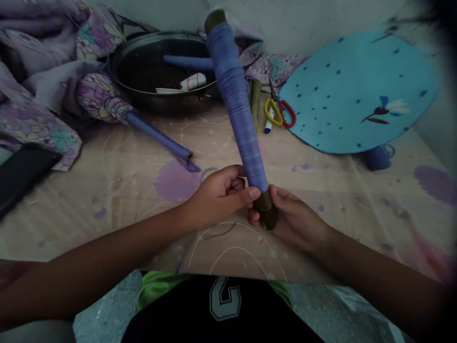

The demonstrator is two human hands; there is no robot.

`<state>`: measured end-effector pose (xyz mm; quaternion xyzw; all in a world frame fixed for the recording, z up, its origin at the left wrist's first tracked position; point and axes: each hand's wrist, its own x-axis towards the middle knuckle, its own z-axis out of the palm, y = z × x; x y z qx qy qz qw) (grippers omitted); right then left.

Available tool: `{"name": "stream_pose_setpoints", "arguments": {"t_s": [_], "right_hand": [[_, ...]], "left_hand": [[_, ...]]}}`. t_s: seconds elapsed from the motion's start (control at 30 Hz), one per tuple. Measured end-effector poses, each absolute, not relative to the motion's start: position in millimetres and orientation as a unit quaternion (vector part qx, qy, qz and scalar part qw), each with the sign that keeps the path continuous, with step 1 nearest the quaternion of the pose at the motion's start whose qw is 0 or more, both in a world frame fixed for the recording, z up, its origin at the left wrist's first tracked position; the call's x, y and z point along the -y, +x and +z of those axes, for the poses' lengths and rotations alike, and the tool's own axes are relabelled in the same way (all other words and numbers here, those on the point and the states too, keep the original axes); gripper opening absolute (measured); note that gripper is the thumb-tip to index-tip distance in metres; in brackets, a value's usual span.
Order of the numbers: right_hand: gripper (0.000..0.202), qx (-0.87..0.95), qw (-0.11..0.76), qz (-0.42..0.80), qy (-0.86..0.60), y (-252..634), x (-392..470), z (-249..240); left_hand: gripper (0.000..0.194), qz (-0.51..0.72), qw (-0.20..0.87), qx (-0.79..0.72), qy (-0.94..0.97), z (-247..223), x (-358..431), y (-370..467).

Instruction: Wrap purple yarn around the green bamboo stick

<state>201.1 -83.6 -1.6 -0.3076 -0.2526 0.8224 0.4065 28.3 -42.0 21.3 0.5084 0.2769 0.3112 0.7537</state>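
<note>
A bamboo tube [266,209] wound along most of its length with purple-blue cord [240,114] stands tilted above the table, leaning to the upper left. The bare brown bamboo shows at both ends. My left hand [221,195] pinches the lower edge of the winding, its thumb lying across the cord. Around the bare lower end, my right hand [298,214] is closed, with some of its fingers hidden behind the tube. A short dark strand [223,232] lies on the table just below my left hand.
Behind are a dark metal pan [160,102], scissors [274,112], a marker [269,123] and a blue oval fan-like sheet [332,105]. At left lie a cord-wrapped stick [160,136], floral cloth [39,128] and a black flat object [26,176]. The table's front edge is near my body.
</note>
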Motion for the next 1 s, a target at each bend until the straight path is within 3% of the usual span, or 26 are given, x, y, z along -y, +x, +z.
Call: {"name": "stream_pose_setpoints", "arguments": {"t_s": [0.1,0.27,0.33,0.43,0.57,0.77,1.0], "right_hand": [[0.025,0.257,0.402,0.820,-0.314,201.0,84.6,-2.6],[0.041,0.296,0.429,0.794,-0.313,198.9,86.9,0.8],[0.036,0.292,0.429,0.796,-0.312,198.7,86.3,1.5],[0.025,0.269,0.416,0.818,-0.294,198.9,84.2,0.9],[0.028,0.279,0.392,0.826,-0.294,199.0,82.9,-0.2],[0.039,0.306,0.428,0.791,-0.314,199.2,84.5,0.1],[0.026,0.268,0.406,0.821,-0.298,202.0,84.1,-2.0]], "left_hand": [[0.030,0.303,0.751,-0.280,0.515,21.9,43.1,27.7],[0.030,0.326,0.678,-0.334,0.567,22.0,42.0,27.1],[0.030,0.329,0.669,-0.345,0.570,22.9,41.4,27.0],[0.031,0.319,0.711,-0.320,0.540,25.4,41.9,27.5],[0.031,0.295,0.759,-0.283,0.507,25.5,42.5,27.9],[0.030,0.310,0.747,-0.290,0.512,21.4,38.8,27.3],[0.026,0.302,0.770,-0.268,0.494,23.3,36.7,27.0]]}}
